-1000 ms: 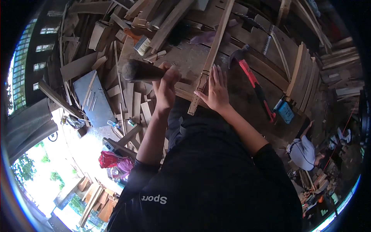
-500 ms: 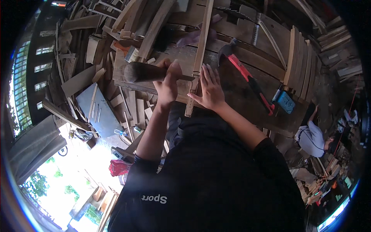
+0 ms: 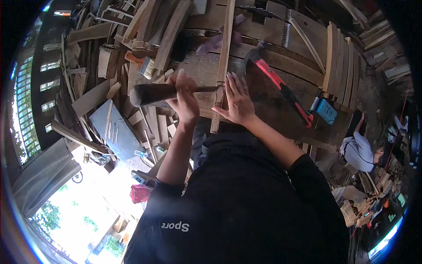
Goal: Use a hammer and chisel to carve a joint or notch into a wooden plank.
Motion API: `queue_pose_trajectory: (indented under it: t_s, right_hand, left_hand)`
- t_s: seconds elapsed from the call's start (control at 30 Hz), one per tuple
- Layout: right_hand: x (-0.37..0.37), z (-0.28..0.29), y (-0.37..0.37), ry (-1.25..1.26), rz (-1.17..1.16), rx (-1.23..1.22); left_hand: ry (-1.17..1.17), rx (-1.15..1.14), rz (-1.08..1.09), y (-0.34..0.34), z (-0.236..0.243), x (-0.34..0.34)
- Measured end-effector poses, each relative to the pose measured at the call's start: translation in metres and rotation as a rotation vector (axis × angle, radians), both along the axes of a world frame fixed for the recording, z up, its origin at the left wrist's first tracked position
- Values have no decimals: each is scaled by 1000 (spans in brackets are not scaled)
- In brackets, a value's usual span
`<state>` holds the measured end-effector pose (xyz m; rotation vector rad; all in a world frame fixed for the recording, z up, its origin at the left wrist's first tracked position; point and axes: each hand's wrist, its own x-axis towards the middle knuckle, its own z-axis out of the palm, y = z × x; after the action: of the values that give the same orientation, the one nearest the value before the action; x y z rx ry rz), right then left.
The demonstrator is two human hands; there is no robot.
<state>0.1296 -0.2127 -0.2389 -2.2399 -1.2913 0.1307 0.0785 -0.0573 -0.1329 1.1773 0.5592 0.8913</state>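
Observation:
A dark round-handled chisel-like tool [image 3: 148,93] is in the fist of my left hand [image 3: 184,101], held sideways with its thin blade reaching right to a narrow wooden strip [image 3: 225,48]. The strip lies lengthwise over the workbench [image 3: 198,66], its near end jutting past the front edge, with dark marks along that end. My right hand [image 3: 237,99] rests flat against the strip's right side, fingers stretched forward and thumb across the near part. A hammer [image 3: 274,79] with a red and black handle lies right of that hand, beside a small blue object [image 3: 326,112].
Wood offcuts [image 3: 92,99] and a pale board [image 3: 107,125] crowd the left. A paintbrush [image 3: 146,66] is at the bench's back left; stacked boards [image 3: 334,66] stand at the right. A crouching person [image 3: 358,152] in a light top is at the lower right.
My view has shifted, moving the bench upward in the picture. My left hand keeps its grip on the tool, whose blade now reaches the strip; my right hand stays on the strip.

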Motion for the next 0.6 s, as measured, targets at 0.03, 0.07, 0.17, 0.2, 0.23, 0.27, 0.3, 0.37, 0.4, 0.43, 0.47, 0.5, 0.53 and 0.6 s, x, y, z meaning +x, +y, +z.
queue_pose_trajectory:
  t_s: [0.03,0.07,0.17,0.2,0.23,0.27,0.3,0.37,0.4,0.43,0.47,0.5,0.53,0.6]
  right_hand:
    - [0,0,0,0,-4,0]
    - [0,0,0,2,0,8]
    - [1,2,1,9,1,11]
    - [1,2,0,16,4,8]
    - [1,1,0,17,0,6]
    - [1,1,0,17,-4,7]
    - [0,1,0,18,-5,12]
    - [1,2,0,14,-4,10]
    - [1,2,0,10,-4,7]
    - [1,3,0,10,-7,8]
    - [1,3,-1,13,-5,3]
    - [1,3,-1,16,-4,-3]
    - [1,3,-1,16,-8,-3]
    - [0,2,-1,19,-7,-7]
  left_hand:
    - [-28,-14,20,1,-2,-2]
    - [-55,-29,39,2,-4,-4]
    - [-73,-67,61,5,-6,-10]
    - [-89,-97,97,5,-5,-10]
    - [-62,-129,121,4,-1,-10]
    - [-61,-132,118,7,-3,-10]
    - [-46,-126,130,11,-3,-10]
    - [-32,-120,142,16,-4,-9]
    - [-2,-146,169,17,-4,-7]
    - [27,-171,195,18,-3,-5]
    - [27,-170,192,19,-3,-6]
    - [24,-168,194,21,-3,-6]
    - [21,-165,196,21,-4,-6]
    - [19,-186,211,20,-5,-6]
